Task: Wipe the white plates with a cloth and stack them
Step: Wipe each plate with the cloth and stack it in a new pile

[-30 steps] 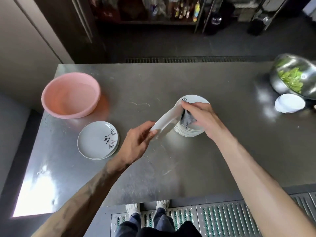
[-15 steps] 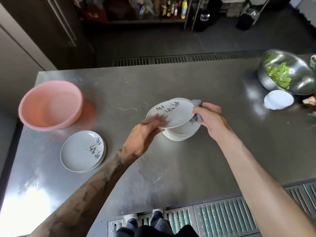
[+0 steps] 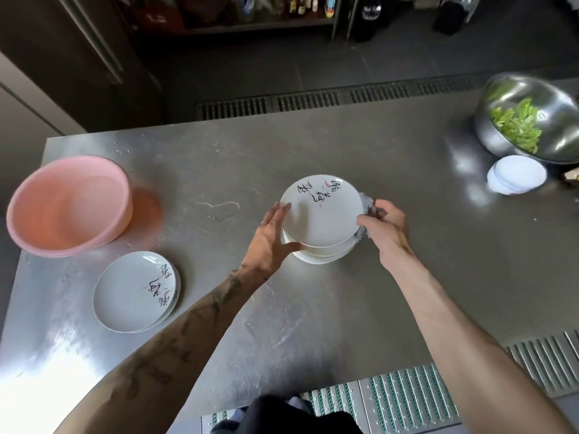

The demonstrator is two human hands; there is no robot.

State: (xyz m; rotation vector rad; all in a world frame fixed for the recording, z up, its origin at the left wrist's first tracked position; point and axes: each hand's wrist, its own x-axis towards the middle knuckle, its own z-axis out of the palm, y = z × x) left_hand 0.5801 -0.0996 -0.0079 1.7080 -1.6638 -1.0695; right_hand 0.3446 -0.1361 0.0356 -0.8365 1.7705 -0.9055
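A white plate (image 3: 322,211) with dark brush lettering lies face up, slightly tilted, over a stack of white plates (image 3: 322,256) at the table's middle. My left hand (image 3: 271,236) grips its left rim, thumb under the near edge. My right hand (image 3: 383,225) is at the plate's right rim, closed on a grey cloth (image 3: 366,203) that pokes out behind the plate. A second, low pile of white plates (image 3: 134,291) with the same lettering sits at the near left.
A pink plastic basin (image 3: 67,205) stands at the far left of the steel table (image 3: 344,308). At the far right is a steel bowl (image 3: 532,120) of green vegetables with small white dishes (image 3: 517,175) in front of it.
The plate went from standing on edge, with the cloth rubbing it, to lying face up over the middle stack. The cloth hand slid to the plate's right rim.
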